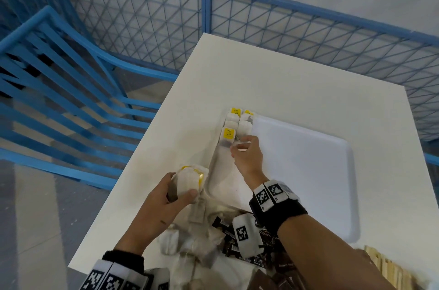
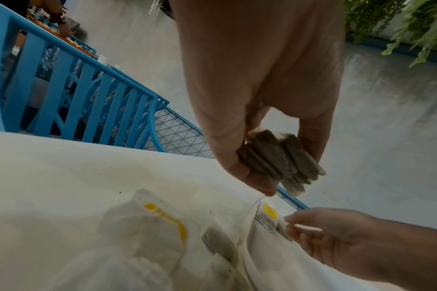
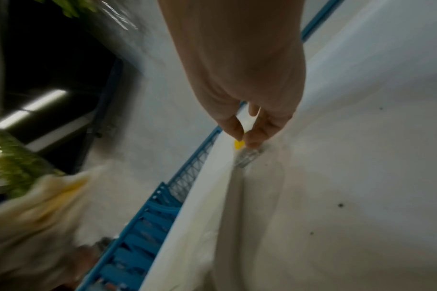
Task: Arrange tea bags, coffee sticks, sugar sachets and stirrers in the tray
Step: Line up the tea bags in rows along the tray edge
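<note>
A white tray (image 1: 308, 171) lies on the white table (image 1: 297, 80). Several tea bags with yellow tags (image 1: 238, 120) lie in two short rows in its far left corner. My right hand (image 1: 241, 145) reaches into that corner, and thumb and forefinger pinch the nearest tea bag (image 1: 228, 136) by its tagged end. In the right wrist view the right hand (image 3: 246, 137) pinches just at the yellow tag (image 3: 238, 144). My left hand (image 1: 185, 185) hovers left of the tray's rim and grips a stack of tea bags (image 2: 279, 159).
A loose heap of tea bags (image 1: 190, 242) lies at the table's near edge, with brown coffee sticks (image 1: 280, 273) beside it and wooden stirrers (image 1: 384, 266) at the near right. A blue chair (image 1: 59, 99) and a blue mesh fence (image 1: 285, 19) border the table.
</note>
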Action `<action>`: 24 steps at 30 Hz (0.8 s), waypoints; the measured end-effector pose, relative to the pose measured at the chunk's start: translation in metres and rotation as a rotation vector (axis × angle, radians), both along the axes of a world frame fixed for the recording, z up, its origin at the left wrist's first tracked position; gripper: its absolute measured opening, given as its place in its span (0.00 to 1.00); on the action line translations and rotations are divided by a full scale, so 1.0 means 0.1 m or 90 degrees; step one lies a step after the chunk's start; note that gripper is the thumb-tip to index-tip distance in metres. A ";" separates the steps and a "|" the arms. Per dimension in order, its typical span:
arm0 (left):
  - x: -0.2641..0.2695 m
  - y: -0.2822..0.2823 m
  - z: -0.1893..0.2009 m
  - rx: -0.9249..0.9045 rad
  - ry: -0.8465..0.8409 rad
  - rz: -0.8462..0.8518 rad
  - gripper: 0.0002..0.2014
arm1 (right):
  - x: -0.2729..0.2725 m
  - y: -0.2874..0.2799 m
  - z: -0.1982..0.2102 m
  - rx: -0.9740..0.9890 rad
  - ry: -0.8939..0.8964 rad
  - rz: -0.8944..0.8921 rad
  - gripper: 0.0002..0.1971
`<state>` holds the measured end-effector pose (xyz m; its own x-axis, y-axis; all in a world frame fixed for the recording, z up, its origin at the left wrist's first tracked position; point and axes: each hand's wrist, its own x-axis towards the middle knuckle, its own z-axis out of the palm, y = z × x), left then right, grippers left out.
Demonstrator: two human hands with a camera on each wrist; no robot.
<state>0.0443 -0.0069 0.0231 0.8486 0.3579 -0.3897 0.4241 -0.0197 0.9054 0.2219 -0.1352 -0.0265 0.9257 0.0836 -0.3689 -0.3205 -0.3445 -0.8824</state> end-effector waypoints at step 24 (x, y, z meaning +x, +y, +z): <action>-0.01 -0.15 0.22 -0.259 -0.092 0.025 0.29 | -0.93 -0.34 0.67 0.267 0.101 0.365 0.05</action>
